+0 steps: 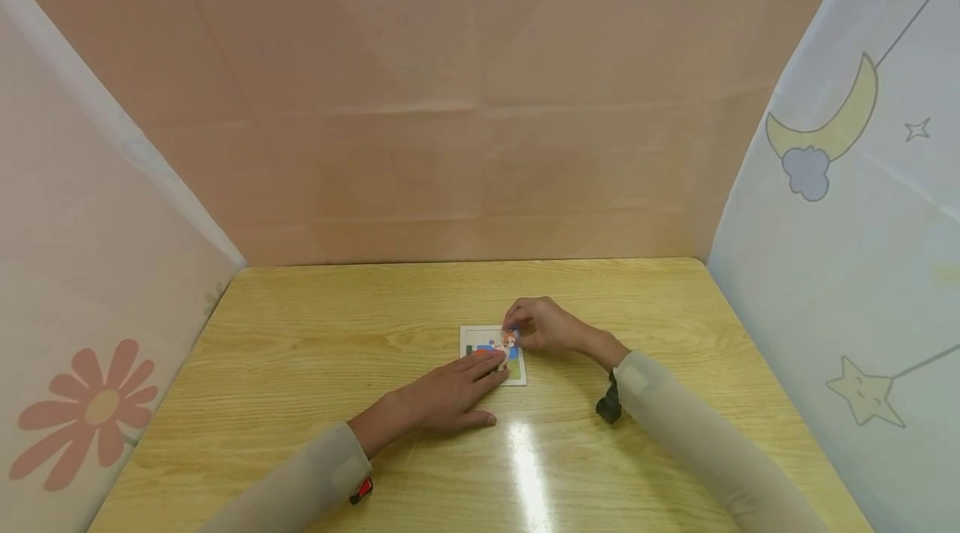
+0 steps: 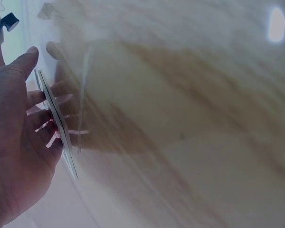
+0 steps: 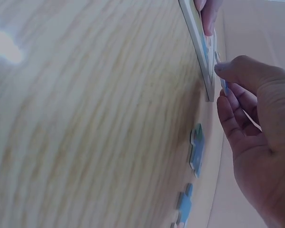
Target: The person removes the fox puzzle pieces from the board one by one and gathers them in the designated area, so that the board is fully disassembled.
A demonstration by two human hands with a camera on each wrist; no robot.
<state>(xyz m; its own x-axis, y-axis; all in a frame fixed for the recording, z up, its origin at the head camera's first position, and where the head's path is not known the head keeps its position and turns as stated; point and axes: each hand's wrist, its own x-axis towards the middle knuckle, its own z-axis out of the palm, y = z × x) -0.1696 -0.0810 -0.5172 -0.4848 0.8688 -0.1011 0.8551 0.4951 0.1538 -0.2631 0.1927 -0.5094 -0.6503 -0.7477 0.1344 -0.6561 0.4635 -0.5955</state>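
Note:
A small jigsaw puzzle board with a white border and a colourful picture lies flat on the table. Across its lower left part rests my left hand, fingers extended and thumb spread toward the table. The left wrist view shows the board's thin edge beside those fingers. At the board's upper right corner, my right hand pinches a puzzle piece between thumb and fingers, tilted close to the border. Both hands cover parts of the picture.
Loose blue puzzle pieces lie on the table below the right hand in the right wrist view, one nearer the board and another farther off. The wooden table meets a plain back curtain and patterned side curtains.

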